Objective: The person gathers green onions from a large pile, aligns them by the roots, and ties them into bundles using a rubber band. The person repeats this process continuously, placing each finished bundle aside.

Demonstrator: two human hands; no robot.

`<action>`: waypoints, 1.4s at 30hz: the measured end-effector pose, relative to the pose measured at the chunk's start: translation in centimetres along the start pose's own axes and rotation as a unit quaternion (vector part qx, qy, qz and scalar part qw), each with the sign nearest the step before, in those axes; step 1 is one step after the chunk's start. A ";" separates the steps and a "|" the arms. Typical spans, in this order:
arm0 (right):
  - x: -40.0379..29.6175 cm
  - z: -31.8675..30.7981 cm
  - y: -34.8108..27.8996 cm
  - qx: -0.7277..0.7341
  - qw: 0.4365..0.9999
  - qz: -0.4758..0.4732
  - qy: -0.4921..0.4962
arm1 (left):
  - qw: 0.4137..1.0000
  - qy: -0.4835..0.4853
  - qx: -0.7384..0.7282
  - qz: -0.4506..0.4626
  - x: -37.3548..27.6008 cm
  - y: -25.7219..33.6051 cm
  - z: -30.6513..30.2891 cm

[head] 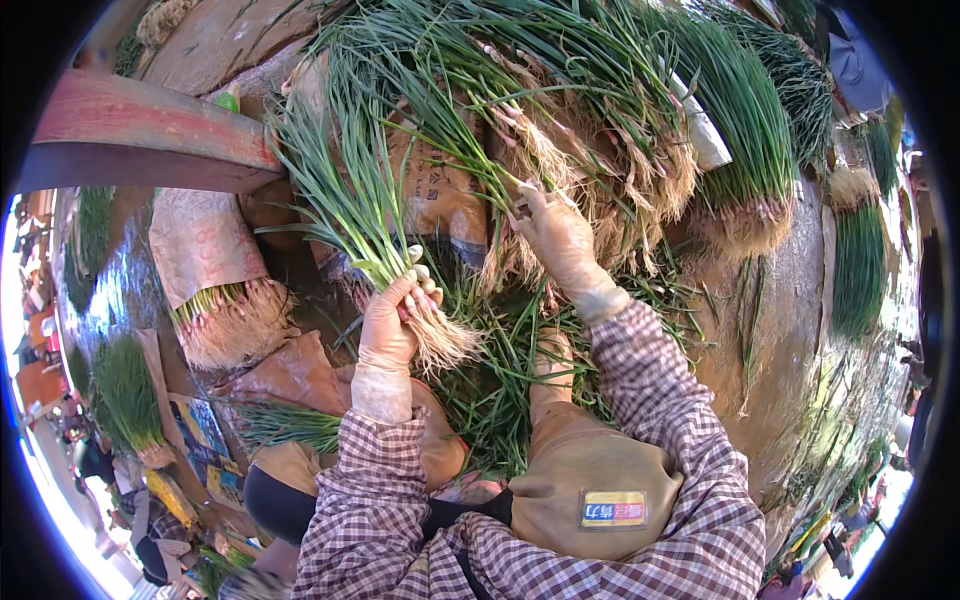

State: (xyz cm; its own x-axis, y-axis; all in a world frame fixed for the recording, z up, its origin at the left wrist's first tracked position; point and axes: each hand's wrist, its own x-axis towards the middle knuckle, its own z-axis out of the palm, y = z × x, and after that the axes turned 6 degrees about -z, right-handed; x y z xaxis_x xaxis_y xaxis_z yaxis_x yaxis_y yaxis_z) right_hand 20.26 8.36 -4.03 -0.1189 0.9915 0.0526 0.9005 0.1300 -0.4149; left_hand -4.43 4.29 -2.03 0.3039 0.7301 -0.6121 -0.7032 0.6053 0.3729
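My left hand [396, 319], in a pale thin glove, is closed around a bunch of green scallions [367, 232]. Their pinkish bulbs and whitish roots stick out below the fist, and the leaves fan up and left. Gloved too, my right hand [556, 238] has its thumb and fingertips at the lower stems of some scallions [480, 176] from the pile; whether it grips them firmly is hard to tell. Around and beyond it lies the large loose pile of scallions [585, 82], with dry tan roots hanging toward me. Part of the pile rests on a brown printed sack [439, 180].
Cut leaves [487, 405] litter the ground between my booted legs. A paper-wrapped scallion bundle [210, 247] lies left, under a red-painted beam [150, 131]. At right stands a thick neat scallion bundle [739, 127] on wet brown ground [772, 322]. Another person [859, 64] is at the upper right.
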 end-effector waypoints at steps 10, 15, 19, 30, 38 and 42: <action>-4.9 -1.3 -4.3 0.492 0.862 0.038 -0.113 | 0.993 -0.088 -0.002 -0.077 1.2 -3.1 1.1; -3.4 -0.6 -2.3 0.425 0.896 0.121 -0.039 | 0.998 0.000 0.032 -0.062 0.0 -2.9 2.8; -0.4 -1.3 -6.2 0.424 0.898 0.082 -0.088 | 0.992 0.035 0.086 -0.084 -1.2 -3.3 2.9; -7.1 -3.1 -3.5 0.505 0.793 0.003 -0.341 | 0.998 0.029 -0.002 -0.050 -1.4 -2.0 -0.3; -1.5 -0.2 -5.8 0.575 0.810 0.042 -0.107 | 0.987 -0.056 -0.133 -0.076 -3.0 -2.5 -1.0; -1.9 -0.4 -6.9 0.564 0.788 0.002 -0.248 | 0.993 -0.035 -0.089 -0.064 -3.0 -1.7 -0.8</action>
State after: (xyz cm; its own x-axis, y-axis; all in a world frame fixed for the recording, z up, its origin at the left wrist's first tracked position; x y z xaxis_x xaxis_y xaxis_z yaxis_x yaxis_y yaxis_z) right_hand 14.39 5.61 -0.88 -0.5170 0.8333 -0.1960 -0.0104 -0.2350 -0.9719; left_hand -4.67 0.78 -1.42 0.4371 0.6747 -0.5947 -0.7570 0.6331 0.1619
